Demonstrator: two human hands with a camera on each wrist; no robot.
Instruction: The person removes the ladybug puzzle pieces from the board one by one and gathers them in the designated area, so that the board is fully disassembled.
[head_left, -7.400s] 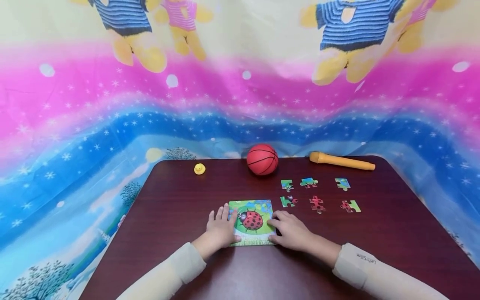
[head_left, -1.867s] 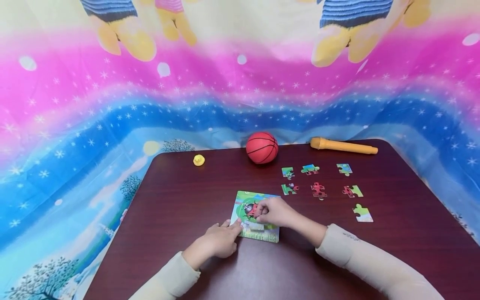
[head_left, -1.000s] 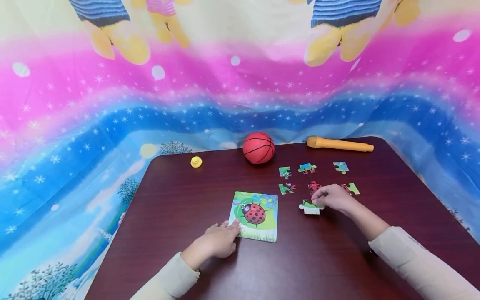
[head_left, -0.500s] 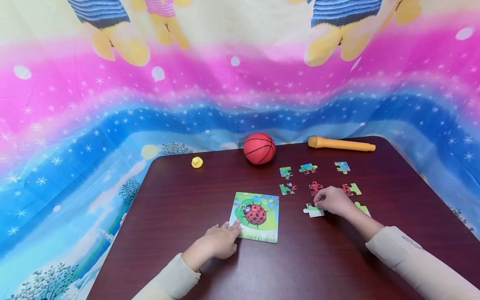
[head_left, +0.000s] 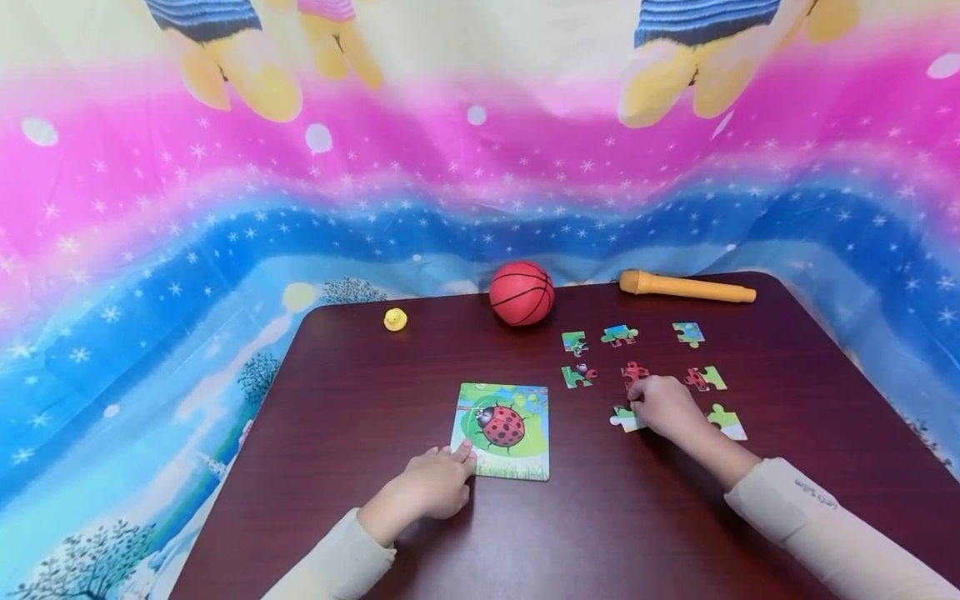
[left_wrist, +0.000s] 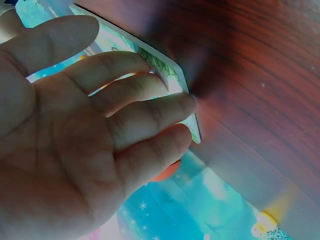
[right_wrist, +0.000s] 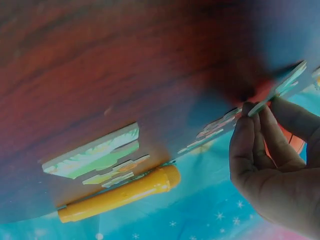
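Note:
On the table, a square ladybug puzzle (head_left: 512, 461) lies left of the loose pieces. My left hand (head_left: 433, 483) rests at its lower left corner, with fingertips on the edge and fingers extended, as the left wrist view also shows. My right hand (head_left: 667, 408) pinches a green and white puzzle piece (head_left: 624, 419) between thumb and fingers, just below a red spotted piece (head_left: 634, 372). In the right wrist view this puzzle piece (right_wrist: 287, 82) looks tilted in the fingertips. A green and white corner piece (head_left: 726, 423) lies right of that hand, partly covered by the wrist.
Several more loose pieces lie in rows, including a green-blue piece (head_left: 576, 342) and a red-green piece (head_left: 707, 379). Behind them are a yellow toy microphone (head_left: 688, 288), a red basketball (head_left: 522, 293) and a yellow rubber duck (head_left: 395, 319) along the table's (head_left: 360, 375) far edge.
My right hand has carried the green and white piece from the puzzle to the right, among the loose ones. The corner piece was laid down earlier. My left hand stays at the puzzle.

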